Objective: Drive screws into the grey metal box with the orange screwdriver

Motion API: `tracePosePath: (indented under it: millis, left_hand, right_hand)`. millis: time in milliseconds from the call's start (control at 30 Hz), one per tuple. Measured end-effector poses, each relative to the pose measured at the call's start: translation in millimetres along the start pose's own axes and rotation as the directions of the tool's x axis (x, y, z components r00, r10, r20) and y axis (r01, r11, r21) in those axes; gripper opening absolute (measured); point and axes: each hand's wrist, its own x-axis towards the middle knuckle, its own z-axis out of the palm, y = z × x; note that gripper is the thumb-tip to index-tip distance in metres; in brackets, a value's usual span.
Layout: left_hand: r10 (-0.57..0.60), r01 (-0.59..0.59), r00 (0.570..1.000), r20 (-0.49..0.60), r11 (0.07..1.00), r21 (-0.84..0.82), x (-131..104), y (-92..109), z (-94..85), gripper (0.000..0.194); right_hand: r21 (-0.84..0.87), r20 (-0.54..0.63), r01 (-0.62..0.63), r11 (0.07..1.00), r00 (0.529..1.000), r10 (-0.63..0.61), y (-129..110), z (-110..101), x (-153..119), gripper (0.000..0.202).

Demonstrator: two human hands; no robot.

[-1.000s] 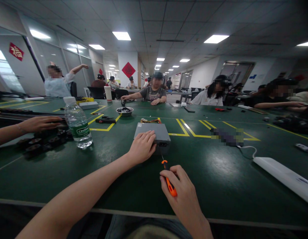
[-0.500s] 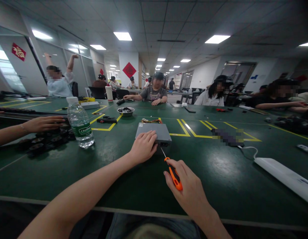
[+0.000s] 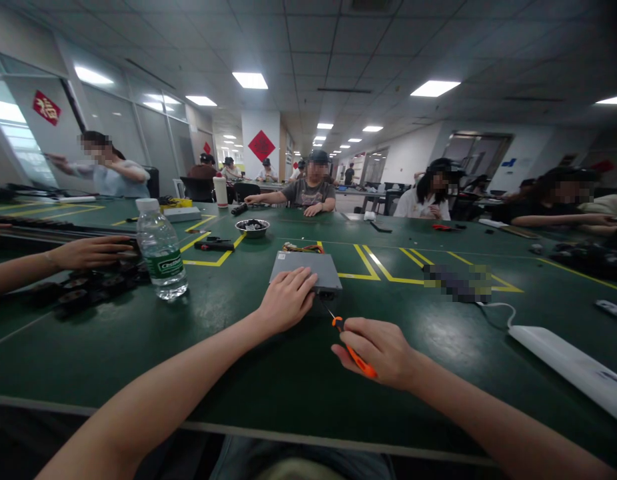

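Grey in the head view, a metal box (image 3: 327,268) rests on the bench (image 3: 268,393) under the flat left hand (image 3: 287,298), while the right hand (image 3: 386,351) grips a screwdriver (image 3: 362,364) angled at its near end, seemingly for screw work calling for firm bracing and a well-aligned tip.

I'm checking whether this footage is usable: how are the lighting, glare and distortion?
Head view: ceiling panels glare white; a pale reflection sits on the green table right of the right hand's screwdriver; the lower foreground is dark; wide-angle stretching bows the table's near edge; faces are pixelated.
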Motion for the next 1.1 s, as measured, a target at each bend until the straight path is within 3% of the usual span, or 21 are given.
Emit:
tracePosePath:
  millis: [133,300,400,667,867,1100]
  left_hand:
    - [-0.001,0.001,1.0,0.012,1.0,0.03,8,4,-1.5,0.032]
    - [0.018,-0.02,0.999,0.039,0.998,0.057,13,7,-0.5,0.03]
    - [0.011,-0.012,1.0,0.018,0.998,0.055,10,6,2.0,0.031]
    - [0.026,-0.026,1.0,0.003,0.999,0.035,3,4,5.6,0.036]
    - [0.017,-0.016,1.0,-0.015,1.0,0.023,3,4,5.9,0.036]
    - [0.011,-0.011,1.0,-0.022,1.0,-0.006,2,4,5.6,0.038]
  right_hand:
    - [0.069,-0.082,-0.032,0.997,0.996,0.037,-1,6,-13,0.013]
    - [-0.014,0.0,-0.123,0.992,0.992,0.123,-1,6,-21,0.009]
    - [-0.073,-0.015,-0.171,0.983,0.985,0.17,0,5,-18,0.005]
    - [0.077,-0.05,-0.081,0.994,0.995,0.084,-7,12,-14,0.019]
    - [-0.005,-0.128,-0.12,0.993,0.985,0.118,-8,9,-3,0.013]
    - [0.285,-0.082,-0.22,0.933,0.964,0.252,-18,13,5,0.026]
